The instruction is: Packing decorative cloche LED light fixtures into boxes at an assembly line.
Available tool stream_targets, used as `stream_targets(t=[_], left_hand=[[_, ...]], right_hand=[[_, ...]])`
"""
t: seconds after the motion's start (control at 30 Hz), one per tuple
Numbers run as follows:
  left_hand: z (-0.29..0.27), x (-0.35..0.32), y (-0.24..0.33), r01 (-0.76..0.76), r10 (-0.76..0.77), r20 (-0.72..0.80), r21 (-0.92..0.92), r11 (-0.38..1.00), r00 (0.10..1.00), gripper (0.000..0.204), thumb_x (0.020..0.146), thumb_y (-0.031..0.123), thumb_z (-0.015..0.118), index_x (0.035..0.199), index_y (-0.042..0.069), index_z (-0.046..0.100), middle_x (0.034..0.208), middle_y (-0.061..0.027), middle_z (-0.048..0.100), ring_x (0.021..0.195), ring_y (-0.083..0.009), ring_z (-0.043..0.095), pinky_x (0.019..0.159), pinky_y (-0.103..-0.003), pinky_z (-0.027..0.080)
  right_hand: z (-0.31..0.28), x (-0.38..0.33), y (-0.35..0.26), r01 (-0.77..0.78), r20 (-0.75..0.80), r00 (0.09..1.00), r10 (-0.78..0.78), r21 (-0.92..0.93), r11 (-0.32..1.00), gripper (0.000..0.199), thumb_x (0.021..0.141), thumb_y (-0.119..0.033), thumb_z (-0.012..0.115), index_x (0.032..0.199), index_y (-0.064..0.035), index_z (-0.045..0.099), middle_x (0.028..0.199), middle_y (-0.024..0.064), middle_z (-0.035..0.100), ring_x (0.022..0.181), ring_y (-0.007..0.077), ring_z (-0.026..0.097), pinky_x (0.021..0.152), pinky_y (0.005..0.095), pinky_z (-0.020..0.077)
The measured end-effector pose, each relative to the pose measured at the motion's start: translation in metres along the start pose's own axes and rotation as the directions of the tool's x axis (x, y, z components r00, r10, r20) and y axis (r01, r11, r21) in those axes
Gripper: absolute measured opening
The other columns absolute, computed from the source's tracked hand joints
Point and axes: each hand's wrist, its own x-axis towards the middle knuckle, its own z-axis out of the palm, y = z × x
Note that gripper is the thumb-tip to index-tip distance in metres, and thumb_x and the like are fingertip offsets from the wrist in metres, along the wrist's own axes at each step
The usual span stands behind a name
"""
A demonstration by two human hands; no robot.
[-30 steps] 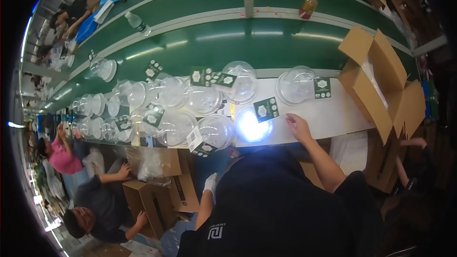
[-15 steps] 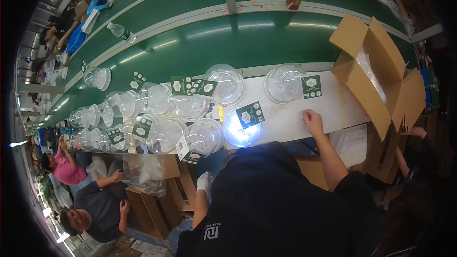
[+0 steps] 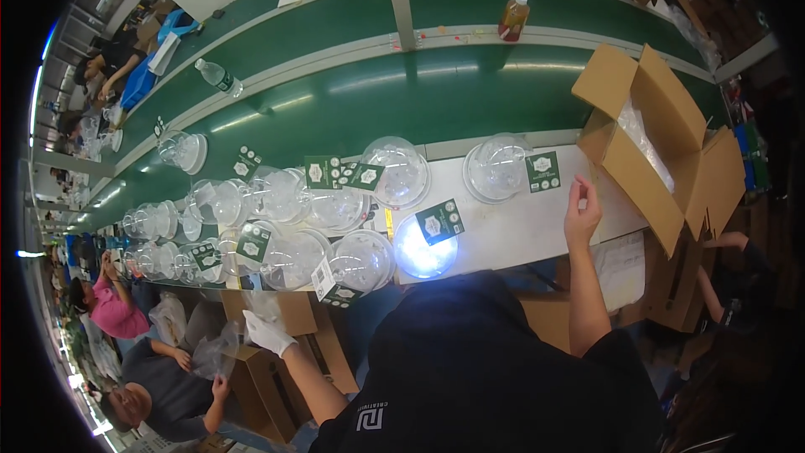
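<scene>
Appearing to grasp nothing with the white-gloved left hand (image 3: pixel 268 333), fingers outstretched at lower left, nor with the bare right hand (image 3: pixel 583 214), loosely curled right of centre, near the open tan cardboard box (image 3: pixel 677 122). See at centre a glowing clear plastic dome (image 3: pixel 424 257) behind a square dark-green card (image 3: pixel 439 222). Judge carding done there; cannot confirm for every clear plastic dome clustered at left (image 3: pixel 293 258). Count all visible domes outside the box; inside, see only crumpled clear plastic (image 3: pixel 646 143), with the floor hidden.
</scene>
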Motion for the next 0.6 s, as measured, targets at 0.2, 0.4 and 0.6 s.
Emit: stream_targets(t=[0.2,0.4,0.6], left_hand=[[0.049,-0.057,0.068,0.042,0.019,0.203,-0.293,0.955,0.979,0.039,0.106,0.034,0.055,0.075,0.009,0.055,0.065,0.0038,0.046,0.056,-0.0064,0.039,0.053,-0.023,0.039],[0.046,-0.075,0.055,0.102,-0.025,0.273,-0.270,0.957,0.962,0.042,0.106,0.036,0.052,0.073,0.011,0.051,0.057,0.0023,0.039,0.049,-0.0082,0.036,0.055,-0.028,0.047],[0.027,-0.080,0.041,0.158,-0.069,0.293,-0.293,0.943,0.954,0.041,0.106,0.034,0.054,0.073,0.010,0.053,0.058,0.0032,0.041,0.046,-0.0073,0.037,0.052,-0.026,0.044]], right_hand=[[0.017,0.049,-0.094,0.557,0.422,0.768,-0.481,-0.070,0.828,0.039,0.086,-0.020,0.075,0.121,-0.0058,0.065,0.116,0.0110,0.062,0.107,0.0296,0.058,0.091,0.0407,0.0459],[0.040,0.069,-0.082,0.705,0.631,0.603,-0.489,-0.135,0.696,0.030,0.087,-0.019,0.072,0.114,-0.0055,0.067,0.108,0.0089,0.062,0.105,0.0271,0.057,0.090,0.0388,0.0435],[0.060,0.110,-0.078,0.723,0.660,0.576,-0.483,-0.135,0.677,0.023,0.085,-0.016,0.073,0.104,-0.0052,0.068,0.098,0.0076,0.060,0.100,0.0257,0.057,0.087,0.0380,0.0425]])
